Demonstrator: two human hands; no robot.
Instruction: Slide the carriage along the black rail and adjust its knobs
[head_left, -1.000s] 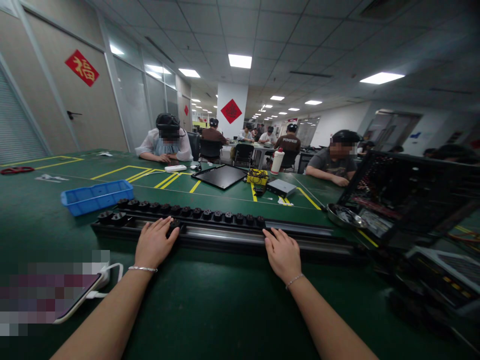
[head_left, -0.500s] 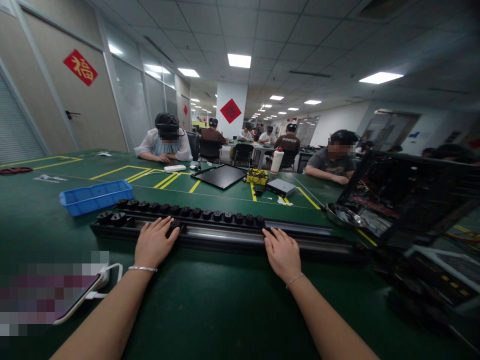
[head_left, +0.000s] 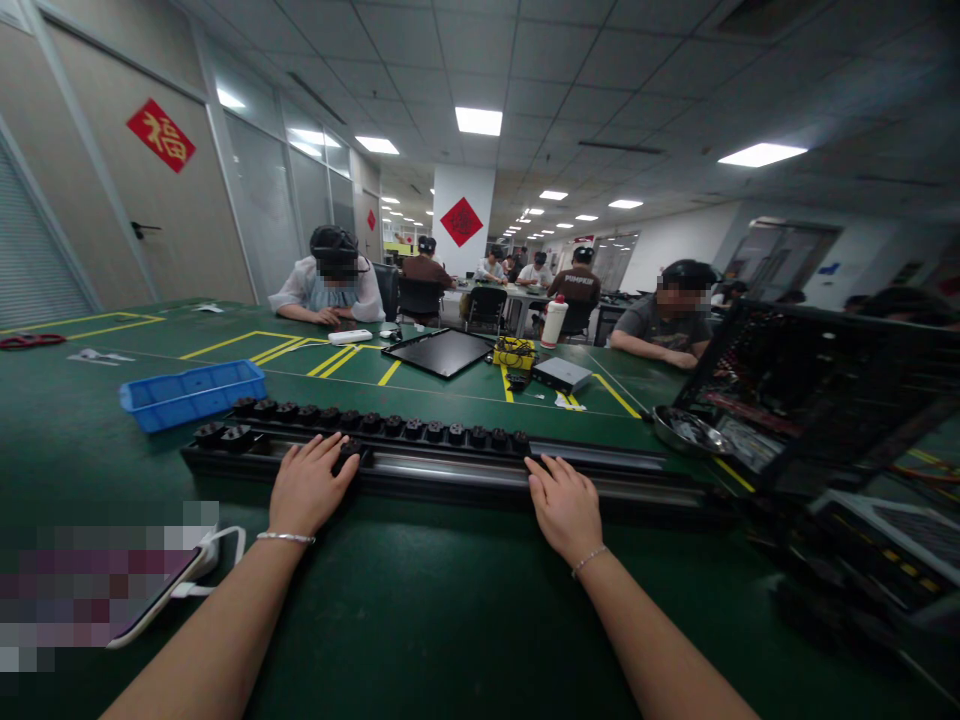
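Observation:
A long black power-track rail [head_left: 450,474] with a shiny metal channel lies across the green table in front of me. My left hand [head_left: 309,485] rests flat over its left part, fingers stretched out, beside a black socket module [head_left: 349,452] that it partly covers. Two more black modules [head_left: 237,436] sit at the rail's left end. Farther right, my right hand [head_left: 566,503] lies on the rail with fingers extended and holding nothing. Directly behind is a second black rail [head_left: 592,455], along which several round-topped black socket modules [head_left: 412,428] stand in a row.
A blue bin [head_left: 193,394] is behind the rails at left; a phone [head_left: 150,600] with a white cable lies front left. An open computer case [head_left: 832,390], metal bowl [head_left: 688,432] and power supply [head_left: 892,550] crowd the right. Two people [head_left: 330,285] sit across the table.

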